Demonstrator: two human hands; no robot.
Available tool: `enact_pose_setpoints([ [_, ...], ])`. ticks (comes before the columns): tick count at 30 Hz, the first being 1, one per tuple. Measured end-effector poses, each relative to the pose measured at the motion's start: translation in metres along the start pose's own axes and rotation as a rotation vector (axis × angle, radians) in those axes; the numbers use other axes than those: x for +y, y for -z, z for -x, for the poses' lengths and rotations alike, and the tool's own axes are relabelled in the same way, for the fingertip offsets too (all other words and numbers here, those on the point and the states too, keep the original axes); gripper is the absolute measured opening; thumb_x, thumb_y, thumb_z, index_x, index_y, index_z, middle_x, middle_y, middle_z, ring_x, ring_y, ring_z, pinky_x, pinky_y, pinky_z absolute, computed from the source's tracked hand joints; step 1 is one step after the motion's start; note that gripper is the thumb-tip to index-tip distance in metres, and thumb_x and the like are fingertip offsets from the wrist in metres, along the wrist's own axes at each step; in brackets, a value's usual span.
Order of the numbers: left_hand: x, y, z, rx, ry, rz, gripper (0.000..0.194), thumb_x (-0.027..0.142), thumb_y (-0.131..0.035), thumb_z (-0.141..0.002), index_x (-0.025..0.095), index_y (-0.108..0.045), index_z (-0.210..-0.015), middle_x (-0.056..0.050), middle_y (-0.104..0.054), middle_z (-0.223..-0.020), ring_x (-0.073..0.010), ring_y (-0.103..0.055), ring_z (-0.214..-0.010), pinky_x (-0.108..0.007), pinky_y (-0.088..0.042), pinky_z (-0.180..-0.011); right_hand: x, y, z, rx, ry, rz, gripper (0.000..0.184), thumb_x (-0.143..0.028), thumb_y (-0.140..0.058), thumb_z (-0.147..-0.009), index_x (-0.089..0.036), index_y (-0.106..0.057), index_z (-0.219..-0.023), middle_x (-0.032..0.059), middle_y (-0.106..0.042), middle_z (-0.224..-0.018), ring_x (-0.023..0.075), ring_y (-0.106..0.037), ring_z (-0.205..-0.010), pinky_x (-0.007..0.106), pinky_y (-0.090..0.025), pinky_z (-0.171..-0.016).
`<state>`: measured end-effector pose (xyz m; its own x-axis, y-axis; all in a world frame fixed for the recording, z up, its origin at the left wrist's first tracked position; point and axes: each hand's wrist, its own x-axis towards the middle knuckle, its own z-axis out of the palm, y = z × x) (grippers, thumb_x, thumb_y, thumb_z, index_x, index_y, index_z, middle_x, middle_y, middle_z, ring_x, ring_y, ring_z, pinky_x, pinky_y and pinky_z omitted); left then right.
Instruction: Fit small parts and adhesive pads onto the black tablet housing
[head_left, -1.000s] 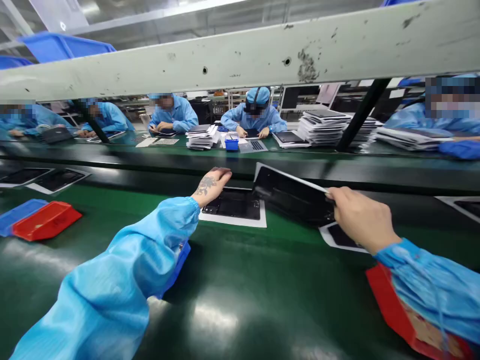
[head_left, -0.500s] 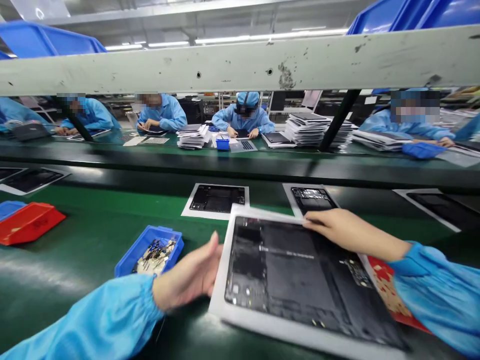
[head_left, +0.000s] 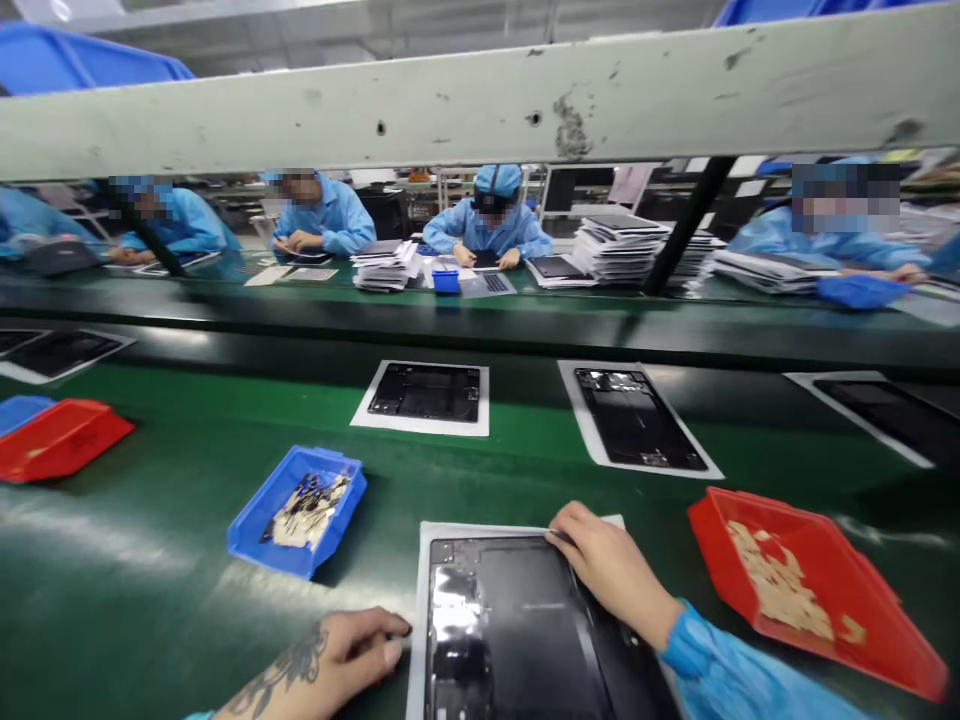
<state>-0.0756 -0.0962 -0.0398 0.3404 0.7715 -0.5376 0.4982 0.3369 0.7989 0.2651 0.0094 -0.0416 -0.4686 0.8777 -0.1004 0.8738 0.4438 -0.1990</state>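
Note:
In front of me an opened tablet (head_left: 534, 620) with its dark inner parts showing lies on a white sheet (head_left: 417, 640) on the green work surface. My right hand (head_left: 611, 575) pinches the far edge of the tablet, thumb and fingers closed on it. Beside the sheet's left edge rests my left hand (head_left: 341, 655), fingers stretched out and thumb apart, with nothing in it. The tablet's near end runs out of the picture.
A blue bin (head_left: 296, 510) of small pieces stands left, a red bin (head_left: 817, 590) with beige pieces right. Another red bin (head_left: 64, 440) sits far left. Farther off lie tablets (head_left: 427, 392) on white sheets. Co-workers (head_left: 487, 225) sit opposite, beneath a pale beam (head_left: 465, 100).
The tablet and its sheet have come down toward me, from raised and tilted to lying flat. My left hand has moved lower; my right still grips the tablet. The right red bin is uncovered.

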Motion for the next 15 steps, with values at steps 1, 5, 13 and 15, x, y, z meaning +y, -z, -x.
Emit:
enact_pose_setpoints([
  [1,0.006,0.006,0.005,0.063,-0.012,-0.056,0.042,0.06,-0.053,-0.082,0.028,-0.066,-0.106,-0.001,-0.069,-0.088,-0.0196,-0.063,-0.084,-0.029,-0.047,-0.079,0.002,-0.007,0.002,0.061,-0.012,-0.019,0.028,-0.027,-0.033,-0.097,-0.02,-0.06,-0.09,0.0085,-0.06,-0.109,0.0183,-0.066,-0.076,0.03,-0.05,-0.067],
  [5,0.037,0.043,0.021,0.359,-0.056,-0.252,0.039,0.051,-0.044,-0.088,0.02,-0.067,-0.082,-0.002,-0.067,-0.079,-0.0178,-0.06,-0.077,-0.025,-0.044,-0.07,0.015,-0.03,0.001,0.257,0.001,-0.111,0.03,-0.04,-0.032,-0.097,-0.022,-0.055,-0.092,0.0079,-0.054,-0.119,0.0165,-0.067,-0.071,0.029,-0.053,-0.058],
  [13,0.01,0.127,-0.021,0.633,-0.023,-0.794,0.018,0.021,-0.053,-0.08,0.021,-0.065,-0.093,-0.004,-0.063,-0.096,-0.02,-0.058,-0.09,-0.027,-0.043,-0.082,0.025,-0.039,0.001,0.445,0.083,-0.209,0.024,-0.042,-0.037,-0.095,-0.026,-0.055,-0.099,0.0044,-0.059,-0.116,0.0164,-0.069,-0.08,0.025,-0.056,-0.058],
  [15,-0.001,0.131,-0.036,0.606,-0.013,-0.854,0.014,0.017,-0.055,-0.076,0.019,-0.065,-0.085,-0.006,-0.062,-0.094,-0.0217,-0.057,-0.09,-0.029,-0.043,-0.082,0.025,-0.038,0.002,0.45,0.101,-0.228,0.024,-0.041,-0.038,-0.095,-0.026,-0.057,-0.097,0.0044,-0.061,-0.113,0.0161,-0.069,-0.079,0.024,-0.056,-0.059],
])
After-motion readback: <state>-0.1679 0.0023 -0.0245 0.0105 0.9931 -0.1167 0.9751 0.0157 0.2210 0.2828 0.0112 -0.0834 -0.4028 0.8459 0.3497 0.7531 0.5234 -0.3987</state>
